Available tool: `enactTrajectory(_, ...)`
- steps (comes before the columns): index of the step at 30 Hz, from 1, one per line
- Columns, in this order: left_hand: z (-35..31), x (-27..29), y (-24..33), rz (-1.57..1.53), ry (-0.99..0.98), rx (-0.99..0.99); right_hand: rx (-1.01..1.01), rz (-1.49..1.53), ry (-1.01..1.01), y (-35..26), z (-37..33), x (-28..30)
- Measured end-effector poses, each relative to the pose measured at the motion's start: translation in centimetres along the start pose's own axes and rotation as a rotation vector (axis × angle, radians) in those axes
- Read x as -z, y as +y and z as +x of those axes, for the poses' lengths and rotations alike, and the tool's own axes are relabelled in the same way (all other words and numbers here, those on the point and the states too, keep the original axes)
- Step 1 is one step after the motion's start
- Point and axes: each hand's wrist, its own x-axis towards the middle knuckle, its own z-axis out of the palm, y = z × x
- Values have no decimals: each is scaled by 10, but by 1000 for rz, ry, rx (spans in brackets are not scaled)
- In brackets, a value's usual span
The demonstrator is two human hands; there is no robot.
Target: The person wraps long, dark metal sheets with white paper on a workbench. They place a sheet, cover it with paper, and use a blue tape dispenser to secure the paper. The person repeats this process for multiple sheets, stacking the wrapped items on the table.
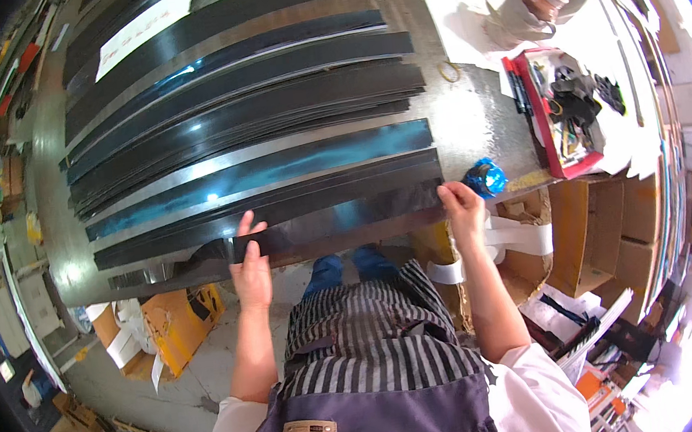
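Note:
A long, glossy dark strip (346,218) lies along the near edge of the worktable, in front of my body. My right hand (465,210) pinches its right end between thumb and fingers. Farther left, my left hand (252,272) grips the strip, its thumb on top and fingertips showing past the far edge. A black band crosses these fingers; whether it is part of the strip is hard to tell. Just beyond lies a stack of dark strips (383,171), then a bluish shiny strip (307,163). More stacked strips (267,104) run parallel farther back.
Right of the strips sit a crumpled blue roll (485,178) and a red box (559,113) of small tools. A pale cup-like container (515,17) stands behind. White paper (143,31) rests on the far strips. Cardboard boxes (176,326) stand below the table edge.

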Motion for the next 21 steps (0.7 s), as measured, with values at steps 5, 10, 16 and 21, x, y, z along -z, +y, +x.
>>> enactTrajectory(5,29,9,-7,585,219,-266,193,-114,138,0,17,-25)
enactTrajectory(10,40,1,-32,1000,307,-478,180,-197,210,17,31,-32)
enactTrajectory(16,46,7,-45,1159,287,-646,177,-216,223,29,37,-34)
enactTrajectory(21,46,6,-45,1198,294,-676,186,-198,221,27,35,-33)
